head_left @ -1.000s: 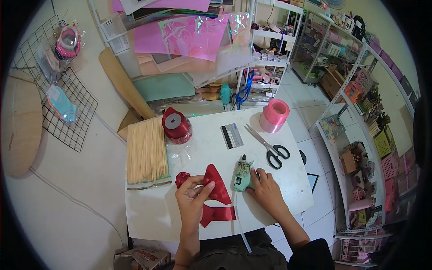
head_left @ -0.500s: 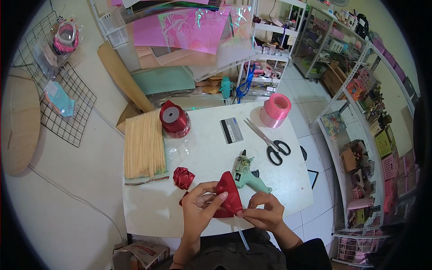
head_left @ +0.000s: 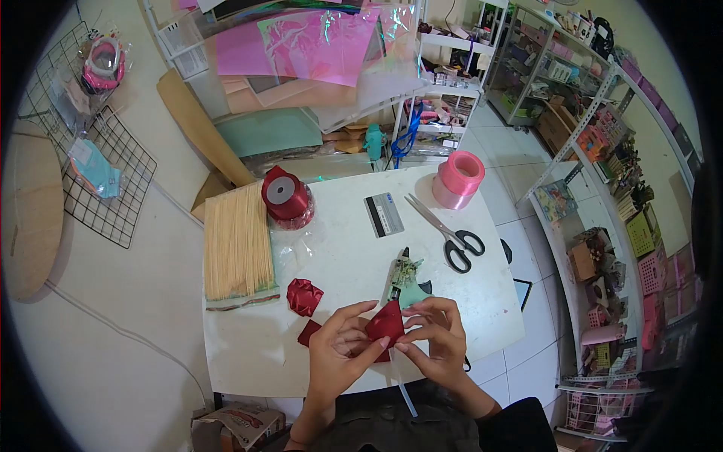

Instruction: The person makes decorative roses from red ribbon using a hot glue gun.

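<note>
Red satin, folded into a bundle, lies on the table left of the left hand, which pinches the lower edge of a folded ribbon piece. Held above the table's near part, this piece looks light, soft and probably slippery, best gripped along its folded edges. Beyond it lies a glue gun; the right hand pinches the ribbon's lower right side.

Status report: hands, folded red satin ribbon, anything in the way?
Left hand and right hand: both holding folded red satin ribbon. Possible obstacle: mint-green glue gun just beyond, partly hidden.
</note>
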`<control>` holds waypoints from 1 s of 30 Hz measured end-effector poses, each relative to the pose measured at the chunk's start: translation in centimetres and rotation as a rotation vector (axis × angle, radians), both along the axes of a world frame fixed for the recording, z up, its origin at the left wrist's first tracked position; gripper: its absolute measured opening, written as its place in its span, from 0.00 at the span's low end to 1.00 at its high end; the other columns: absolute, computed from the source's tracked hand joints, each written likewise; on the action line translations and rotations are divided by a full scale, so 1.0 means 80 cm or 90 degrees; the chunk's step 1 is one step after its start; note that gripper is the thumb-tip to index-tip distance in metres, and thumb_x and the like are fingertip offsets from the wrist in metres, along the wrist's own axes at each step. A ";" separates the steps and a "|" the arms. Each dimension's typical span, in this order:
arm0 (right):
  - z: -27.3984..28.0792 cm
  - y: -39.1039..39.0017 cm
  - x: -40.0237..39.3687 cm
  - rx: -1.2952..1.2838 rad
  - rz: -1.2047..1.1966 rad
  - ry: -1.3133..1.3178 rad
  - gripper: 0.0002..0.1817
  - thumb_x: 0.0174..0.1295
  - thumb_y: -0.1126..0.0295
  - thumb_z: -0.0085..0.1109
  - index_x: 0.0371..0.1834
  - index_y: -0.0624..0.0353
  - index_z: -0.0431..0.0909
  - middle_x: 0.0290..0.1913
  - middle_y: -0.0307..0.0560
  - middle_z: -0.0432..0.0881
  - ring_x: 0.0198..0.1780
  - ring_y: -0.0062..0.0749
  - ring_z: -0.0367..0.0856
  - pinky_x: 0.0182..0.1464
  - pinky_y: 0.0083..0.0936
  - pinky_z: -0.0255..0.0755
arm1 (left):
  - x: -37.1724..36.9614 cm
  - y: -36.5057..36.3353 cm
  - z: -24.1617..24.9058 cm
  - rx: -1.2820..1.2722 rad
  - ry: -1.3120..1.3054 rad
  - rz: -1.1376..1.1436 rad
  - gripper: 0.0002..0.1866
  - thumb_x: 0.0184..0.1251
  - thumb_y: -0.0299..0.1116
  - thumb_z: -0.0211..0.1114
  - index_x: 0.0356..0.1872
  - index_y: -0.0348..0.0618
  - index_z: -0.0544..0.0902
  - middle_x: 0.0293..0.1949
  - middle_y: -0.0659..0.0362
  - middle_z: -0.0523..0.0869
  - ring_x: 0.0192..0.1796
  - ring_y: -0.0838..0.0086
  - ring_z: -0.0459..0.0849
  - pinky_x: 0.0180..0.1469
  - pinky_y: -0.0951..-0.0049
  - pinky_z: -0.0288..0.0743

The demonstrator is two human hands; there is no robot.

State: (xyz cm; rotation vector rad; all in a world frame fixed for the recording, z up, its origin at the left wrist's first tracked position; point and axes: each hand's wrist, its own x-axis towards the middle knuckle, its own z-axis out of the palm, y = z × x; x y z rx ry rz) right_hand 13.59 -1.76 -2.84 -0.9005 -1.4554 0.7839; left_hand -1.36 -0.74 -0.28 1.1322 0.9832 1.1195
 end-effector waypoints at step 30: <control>0.001 0.003 -0.008 -0.058 0.049 0.106 0.11 0.41 0.85 0.62 0.30 0.67 0.73 0.42 0.51 0.69 0.36 0.24 0.75 0.38 0.18 0.70 | -0.017 0.004 0.003 0.056 0.048 -0.100 0.29 0.45 0.20 0.66 0.51 0.34 0.66 0.28 0.52 0.81 0.33 0.76 0.81 0.36 0.82 0.75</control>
